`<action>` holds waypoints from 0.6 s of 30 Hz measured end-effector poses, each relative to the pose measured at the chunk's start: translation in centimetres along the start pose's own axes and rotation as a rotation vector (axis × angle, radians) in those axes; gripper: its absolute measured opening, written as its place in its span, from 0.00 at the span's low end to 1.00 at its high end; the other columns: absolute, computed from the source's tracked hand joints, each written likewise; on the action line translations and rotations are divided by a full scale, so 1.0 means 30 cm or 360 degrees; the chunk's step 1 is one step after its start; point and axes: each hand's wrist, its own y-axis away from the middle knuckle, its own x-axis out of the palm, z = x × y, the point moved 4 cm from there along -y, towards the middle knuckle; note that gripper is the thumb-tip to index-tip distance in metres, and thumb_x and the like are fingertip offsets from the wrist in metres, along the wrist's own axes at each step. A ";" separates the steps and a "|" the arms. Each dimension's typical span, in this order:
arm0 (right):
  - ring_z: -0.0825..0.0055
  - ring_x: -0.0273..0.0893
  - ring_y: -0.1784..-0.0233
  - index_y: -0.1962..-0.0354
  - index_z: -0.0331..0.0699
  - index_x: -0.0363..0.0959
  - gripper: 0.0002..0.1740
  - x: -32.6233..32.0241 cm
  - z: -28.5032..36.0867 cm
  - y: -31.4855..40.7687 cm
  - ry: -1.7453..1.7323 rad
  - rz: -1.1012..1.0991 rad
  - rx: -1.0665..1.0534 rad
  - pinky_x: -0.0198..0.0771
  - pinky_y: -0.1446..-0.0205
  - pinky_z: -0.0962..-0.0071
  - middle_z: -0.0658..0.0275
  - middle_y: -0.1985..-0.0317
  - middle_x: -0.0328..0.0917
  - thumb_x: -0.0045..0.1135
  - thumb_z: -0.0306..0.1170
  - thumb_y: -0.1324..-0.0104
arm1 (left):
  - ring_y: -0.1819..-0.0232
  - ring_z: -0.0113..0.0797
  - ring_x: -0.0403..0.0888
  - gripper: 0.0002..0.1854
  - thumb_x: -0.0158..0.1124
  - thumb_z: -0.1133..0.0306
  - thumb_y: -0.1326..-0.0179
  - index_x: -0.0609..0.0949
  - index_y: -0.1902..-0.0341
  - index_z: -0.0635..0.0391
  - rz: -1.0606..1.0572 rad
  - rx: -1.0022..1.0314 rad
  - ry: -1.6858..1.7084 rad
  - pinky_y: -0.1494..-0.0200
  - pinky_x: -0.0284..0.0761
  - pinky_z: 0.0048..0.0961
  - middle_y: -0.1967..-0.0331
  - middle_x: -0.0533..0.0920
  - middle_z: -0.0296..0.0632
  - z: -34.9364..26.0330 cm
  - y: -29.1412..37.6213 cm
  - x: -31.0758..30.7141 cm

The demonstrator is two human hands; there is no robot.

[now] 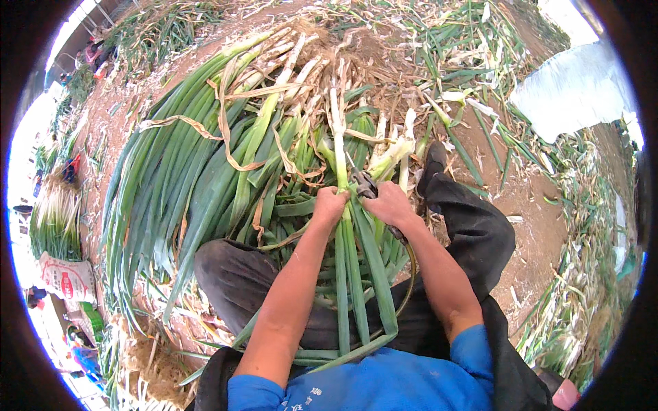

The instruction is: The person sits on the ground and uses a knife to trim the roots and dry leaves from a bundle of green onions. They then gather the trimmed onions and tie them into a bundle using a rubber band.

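Note:
My left hand (331,203) is closed around a long green onion (339,154) at the point where its pale stem meets the green leaves. The root end points away from me, and the leaves hang down over my lap. Just to the right, my right hand (388,203) grips a metal air blow gun (365,184) with a hose (411,267) running down beside my forearm. Its thin nozzle lies close to the onion's stem. A large pile of green onions (190,154) spreads out ahead and to the left, roots away from me.
Leaf scraps (478,46) litter the brown ground (534,226) ahead and to the right. A pale plastic sheet (576,90) lies at the upper right. Upright onions (56,221) and a printed sack (67,277) stand at the far left. My bent legs flank the work.

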 end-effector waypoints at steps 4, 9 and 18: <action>0.42 0.81 0.59 0.70 0.21 0.79 0.27 0.071 -0.038 -0.157 0.0020 -0.0011 0.0062 0.76 0.51 0.53 0.35 0.66 0.80 0.60 0.43 0.49 | 0.72 0.33 0.79 0.17 0.68 0.63 0.43 0.85 0.59 0.66 -0.0043 0.0064 -0.0117 0.64 0.74 0.34 0.73 0.84 0.44 -0.042 0.037 0.009; 0.43 0.81 0.57 0.70 0.22 0.79 0.27 0.112 -0.047 -0.294 -0.0067 -0.0063 0.0104 0.76 0.49 0.55 0.35 0.64 0.81 0.61 0.44 0.50 | 0.71 0.39 0.81 0.16 0.66 0.64 0.44 0.85 0.60 0.65 -0.0052 -0.0001 -0.0054 0.62 0.75 0.37 0.73 0.84 0.48 0.017 0.025 -0.025; 0.43 0.82 0.58 0.69 0.25 0.80 0.25 0.113 -0.048 -0.550 -0.0041 -0.0218 0.0097 0.76 0.50 0.54 0.38 0.65 0.81 0.61 0.44 0.50 | 0.69 0.29 0.78 0.13 0.63 0.68 0.37 0.84 0.57 0.66 0.0090 -0.0094 0.0087 0.62 0.75 0.31 0.68 0.85 0.42 0.032 0.056 0.000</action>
